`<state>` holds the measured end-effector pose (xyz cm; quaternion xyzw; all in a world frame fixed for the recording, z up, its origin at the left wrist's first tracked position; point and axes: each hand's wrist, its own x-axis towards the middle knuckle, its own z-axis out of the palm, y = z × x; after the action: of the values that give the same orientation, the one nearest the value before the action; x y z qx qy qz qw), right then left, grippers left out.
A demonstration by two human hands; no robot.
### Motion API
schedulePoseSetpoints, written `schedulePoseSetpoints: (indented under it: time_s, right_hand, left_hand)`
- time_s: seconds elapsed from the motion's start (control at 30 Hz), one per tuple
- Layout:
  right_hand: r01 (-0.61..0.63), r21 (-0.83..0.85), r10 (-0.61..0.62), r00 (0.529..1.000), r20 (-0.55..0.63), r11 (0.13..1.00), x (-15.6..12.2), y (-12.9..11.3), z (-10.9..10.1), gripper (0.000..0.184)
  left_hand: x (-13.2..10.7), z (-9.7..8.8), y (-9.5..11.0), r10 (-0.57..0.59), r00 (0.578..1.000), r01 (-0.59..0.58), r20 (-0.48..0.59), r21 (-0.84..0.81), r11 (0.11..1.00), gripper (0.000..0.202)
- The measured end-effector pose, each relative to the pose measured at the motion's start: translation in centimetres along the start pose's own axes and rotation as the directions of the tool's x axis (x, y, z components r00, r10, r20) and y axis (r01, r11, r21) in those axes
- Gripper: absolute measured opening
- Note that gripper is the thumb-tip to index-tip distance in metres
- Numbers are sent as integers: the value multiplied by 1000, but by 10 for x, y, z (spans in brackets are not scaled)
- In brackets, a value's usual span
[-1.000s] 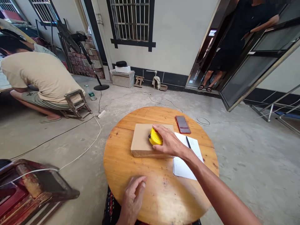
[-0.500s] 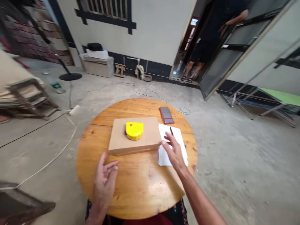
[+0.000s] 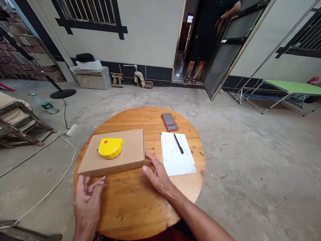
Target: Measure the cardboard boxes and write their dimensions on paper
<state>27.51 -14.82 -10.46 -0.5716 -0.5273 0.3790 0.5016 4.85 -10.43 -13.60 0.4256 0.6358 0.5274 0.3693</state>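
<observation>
The right hand (image 3: 159, 175) grips the box (image 3: 132, 144) under the tape measure (image 3: 110, 148) by its near right corner; the left hand (image 3: 87, 202) curls loosely at the near left edge, its hold unclear.

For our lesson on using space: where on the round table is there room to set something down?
Bare tabletop on the near side, between left hand and right hand; beyond the box, left of the pixelated item. Crowded: right of the box, with right hand, papers and pen.
</observation>
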Motion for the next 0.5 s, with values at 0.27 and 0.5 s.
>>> schedulePoseSetpoints:
  time_s: [0.27,0.5]
  right_hand:
    - [-192,-483,56,958,-281,855,12,29,-95,29]
    - [-307,-711,91,941,-326,632,45,50,-146,27]
  left_hand:
    - [-60,-16,-38,68,983,-106,170,222,969,53]
    - [-109,30,-44,470,741,-612,480,193,767,21]
